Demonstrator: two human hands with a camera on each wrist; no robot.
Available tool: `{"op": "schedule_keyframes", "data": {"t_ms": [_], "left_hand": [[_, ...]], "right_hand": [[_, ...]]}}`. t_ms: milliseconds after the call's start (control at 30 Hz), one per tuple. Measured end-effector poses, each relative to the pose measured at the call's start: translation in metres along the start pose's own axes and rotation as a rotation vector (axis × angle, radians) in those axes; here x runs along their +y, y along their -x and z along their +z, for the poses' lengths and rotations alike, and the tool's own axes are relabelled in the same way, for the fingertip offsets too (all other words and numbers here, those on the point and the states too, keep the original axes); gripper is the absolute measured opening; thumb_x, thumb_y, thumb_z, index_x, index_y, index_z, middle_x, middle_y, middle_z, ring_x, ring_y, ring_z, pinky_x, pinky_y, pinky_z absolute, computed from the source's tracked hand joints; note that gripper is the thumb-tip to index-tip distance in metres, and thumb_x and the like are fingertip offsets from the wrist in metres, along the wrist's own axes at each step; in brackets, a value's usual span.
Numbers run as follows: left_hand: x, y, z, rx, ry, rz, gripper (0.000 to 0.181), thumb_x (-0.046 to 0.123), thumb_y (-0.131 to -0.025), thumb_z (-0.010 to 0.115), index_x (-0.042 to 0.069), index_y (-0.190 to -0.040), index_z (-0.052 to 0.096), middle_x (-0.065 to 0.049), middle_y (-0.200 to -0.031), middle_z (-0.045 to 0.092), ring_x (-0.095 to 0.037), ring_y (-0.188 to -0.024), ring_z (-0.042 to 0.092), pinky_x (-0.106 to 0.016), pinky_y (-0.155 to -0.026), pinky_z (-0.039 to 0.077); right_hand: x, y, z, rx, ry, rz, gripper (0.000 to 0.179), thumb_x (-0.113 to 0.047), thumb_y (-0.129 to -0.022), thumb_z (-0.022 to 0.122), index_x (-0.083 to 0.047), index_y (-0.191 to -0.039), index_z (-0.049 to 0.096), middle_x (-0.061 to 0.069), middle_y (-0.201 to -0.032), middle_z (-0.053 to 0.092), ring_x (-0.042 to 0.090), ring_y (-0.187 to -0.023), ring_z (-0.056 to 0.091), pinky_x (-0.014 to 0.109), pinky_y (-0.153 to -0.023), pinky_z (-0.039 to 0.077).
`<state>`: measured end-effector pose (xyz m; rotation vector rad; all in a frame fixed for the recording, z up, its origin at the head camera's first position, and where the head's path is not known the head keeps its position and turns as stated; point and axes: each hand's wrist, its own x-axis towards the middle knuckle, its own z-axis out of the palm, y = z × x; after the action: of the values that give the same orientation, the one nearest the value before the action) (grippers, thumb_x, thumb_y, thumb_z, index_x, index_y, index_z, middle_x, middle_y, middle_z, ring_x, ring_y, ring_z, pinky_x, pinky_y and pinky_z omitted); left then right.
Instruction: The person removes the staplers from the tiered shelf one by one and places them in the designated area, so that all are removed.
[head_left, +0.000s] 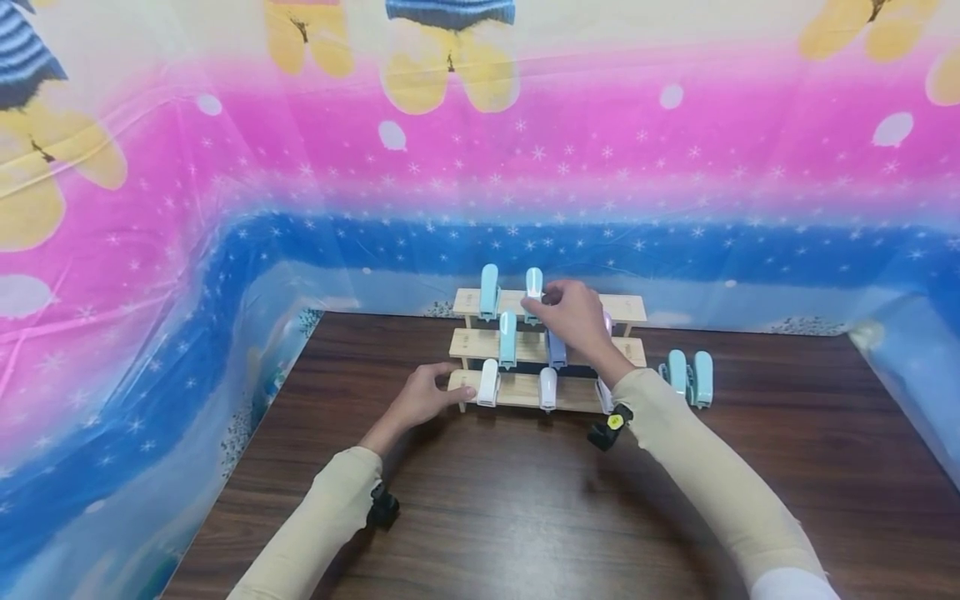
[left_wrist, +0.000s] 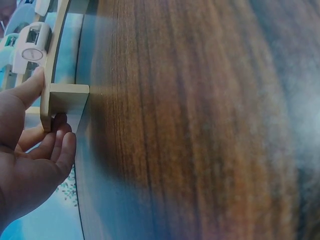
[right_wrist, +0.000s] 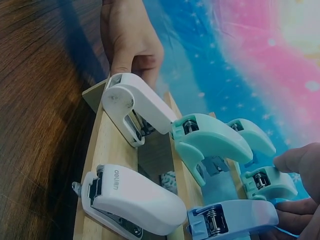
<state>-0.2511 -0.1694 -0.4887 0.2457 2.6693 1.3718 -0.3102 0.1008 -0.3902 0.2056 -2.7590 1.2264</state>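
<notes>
My left hand (head_left: pixel 422 397) grips the left end of the lowest shelf of a three-step wooden rack (head_left: pixel 519 388), thumb above and fingers underneath. A white stapler (left_wrist: pixel 35 44) stands just beside that thumb. On the top step my right hand (head_left: pixel 576 318) pinches a mint-green stapler (right_wrist: pixel 270 182) between thumb and fingers. Left of it stands another mint stapler (head_left: pixel 489 290). The middle step carries a mint stapler (head_left: pixel 507 337) and a blue-violet stapler (head_left: pixel 556 350); a pinkish item (head_left: pixel 608 320) is mostly hidden by my right hand. Another white stapler (head_left: pixel 547 388) stands mid-way along the lowest step.
At the lowest step's right end, a whitish stapler (head_left: pixel 604 397) is partly covered by my right arm. Two mint staplers, one (head_left: pixel 677 371) beside the other (head_left: pixel 702 379), stand on the brown wooden table (head_left: pixel 510 500) right of the rack. A patterned cloth (head_left: pixel 570 192) hangs behind.
</notes>
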Motion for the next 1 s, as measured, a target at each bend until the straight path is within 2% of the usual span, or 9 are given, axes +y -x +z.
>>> {"op": "schedule_keyframes", "data": {"t_ms": [200, 500, 633, 833, 1000], "left_hand": [[0.001, 0.001, 0.000, 0.001, -0.007, 0.000, 0.058, 0.033, -0.092, 0.079, 0.000, -0.137, 0.062, -0.014, -0.117, 0.071, -0.014, -0.074, 0.062, -0.031, -0.069, 0.050], [0.004, 0.002, 0.001, 0.003, -0.008, -0.012, 0.057, 0.032, -0.092, 0.079, 0.000, -0.137, 0.062, -0.014, -0.114, 0.072, -0.016, -0.071, 0.064, -0.031, -0.065, 0.051], [0.004, 0.001, 0.002, 0.008, -0.013, -0.018, 0.057, 0.033, -0.092, 0.079, 0.001, -0.136, 0.063, -0.013, -0.115, 0.072, -0.016, -0.075, 0.063, -0.031, -0.069, 0.050], [0.003, 0.002, 0.002, 0.004, -0.017, -0.021, 0.058, 0.034, -0.091, 0.080, 0.001, -0.136, 0.063, -0.013, -0.117, 0.072, -0.015, -0.077, 0.062, -0.031, -0.072, 0.049], [0.004, 0.000, 0.000, 0.008, -0.013, -0.010, 0.056, 0.032, -0.092, 0.079, 0.001, -0.135, 0.063, -0.012, -0.114, 0.072, -0.015, -0.073, 0.061, -0.031, -0.069, 0.049]], "right_hand": [[0.001, 0.000, 0.001, 0.003, 0.000, 0.000, 0.058, -0.050, -0.091, 0.074, -0.004, -0.126, 0.070, 0.012, -0.113, 0.074, 0.026, -0.098, 0.070, 0.044, -0.081, 0.056], [0.000, -0.003, -0.001, 0.001, -0.016, 0.025, 0.053, -0.048, -0.090, 0.075, -0.005, -0.121, 0.072, 0.011, -0.111, 0.074, 0.024, -0.093, 0.070, 0.042, -0.079, 0.056], [0.000, -0.003, -0.001, 0.004, -0.029, 0.033, 0.050, -0.047, -0.089, 0.076, -0.006, -0.118, 0.073, 0.010, -0.109, 0.074, 0.023, -0.091, 0.069, 0.041, -0.076, 0.056], [-0.002, -0.002, -0.003, 0.009, -0.058, 0.044, 0.052, -0.046, -0.089, 0.077, -0.006, -0.122, 0.072, 0.010, -0.112, 0.074, 0.024, -0.095, 0.070, 0.042, -0.080, 0.056], [-0.007, -0.003, -0.011, 0.043, -0.062, 0.006, 0.052, -0.044, -0.089, 0.076, -0.005, -0.122, 0.072, 0.011, -0.112, 0.074, 0.026, -0.098, 0.070, 0.043, -0.082, 0.056]]}}
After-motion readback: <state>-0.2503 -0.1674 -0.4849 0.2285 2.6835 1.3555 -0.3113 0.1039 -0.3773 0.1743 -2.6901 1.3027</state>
